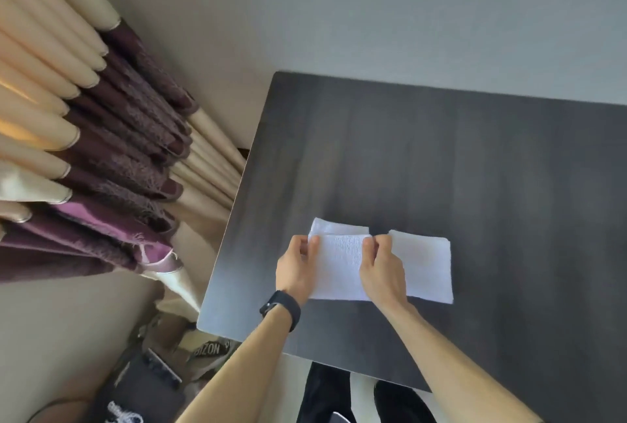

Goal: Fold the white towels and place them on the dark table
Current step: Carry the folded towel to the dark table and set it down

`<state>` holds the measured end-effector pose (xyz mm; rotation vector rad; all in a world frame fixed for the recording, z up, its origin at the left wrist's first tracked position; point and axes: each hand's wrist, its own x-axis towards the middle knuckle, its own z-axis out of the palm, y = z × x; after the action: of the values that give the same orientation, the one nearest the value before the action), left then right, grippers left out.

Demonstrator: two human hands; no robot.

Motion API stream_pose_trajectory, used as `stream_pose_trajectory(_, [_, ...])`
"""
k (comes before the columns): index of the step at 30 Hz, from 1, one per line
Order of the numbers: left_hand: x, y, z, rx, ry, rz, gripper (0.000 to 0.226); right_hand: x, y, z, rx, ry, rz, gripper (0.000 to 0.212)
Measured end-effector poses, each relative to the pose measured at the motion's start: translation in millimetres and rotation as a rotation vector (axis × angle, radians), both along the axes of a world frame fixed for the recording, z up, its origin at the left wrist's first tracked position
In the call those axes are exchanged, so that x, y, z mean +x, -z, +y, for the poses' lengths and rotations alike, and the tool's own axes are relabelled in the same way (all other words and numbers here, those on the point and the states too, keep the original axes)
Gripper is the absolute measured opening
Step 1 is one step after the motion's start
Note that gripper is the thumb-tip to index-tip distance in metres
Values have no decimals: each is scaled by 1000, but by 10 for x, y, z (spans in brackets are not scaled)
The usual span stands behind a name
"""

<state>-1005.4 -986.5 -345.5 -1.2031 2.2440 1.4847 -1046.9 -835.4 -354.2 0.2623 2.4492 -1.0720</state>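
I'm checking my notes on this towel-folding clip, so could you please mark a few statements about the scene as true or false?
1. The left hand and the right hand each pinch a far corner of one white towel. True.
2. A second towel lies on the table, just right of the held one. True.
3. The black watch is on the right wrist. False: it is on the left wrist.
4. The curtains hang to the right of the table. False: they hang to its left.
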Motion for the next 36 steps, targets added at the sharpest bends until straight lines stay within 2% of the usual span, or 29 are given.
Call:
stream_pose_trajectory(8, [-346,458,-291,-85,262,-81,31,-204,326,-249,150,83,-8,25])
stream_pose_trajectory(17, [-426,530,-339,-272,409,-160,32,-238,421,-316,207,119,-21,27])
stream_pose_trajectory(20, [-416,478,-363,-317,449,-119,30,-190,417,-258,226,71,42,27])
stream_pose_trajectory(22, [-326,479,-395,-387,487,-7,29,-72,404,-221,232,44,122,31])
stream_pose_trajectory(25, [-110,619,-444,-610,718,256,50,189,384,-216,272,-29,305,42])
stream_pose_trajectory(27, [-28,732,-458,-686,916,328,62,317,466,-240,349,-170,399,49])
stream_pose_trajectory(30, [-74,816,-476,-706,1053,283,68,344,649,-300,428,-316,374,57])
stream_pose_trajectory(36, [-206,912,-505,-706,1084,132,72,223,884,-295,509,-359,301,61])
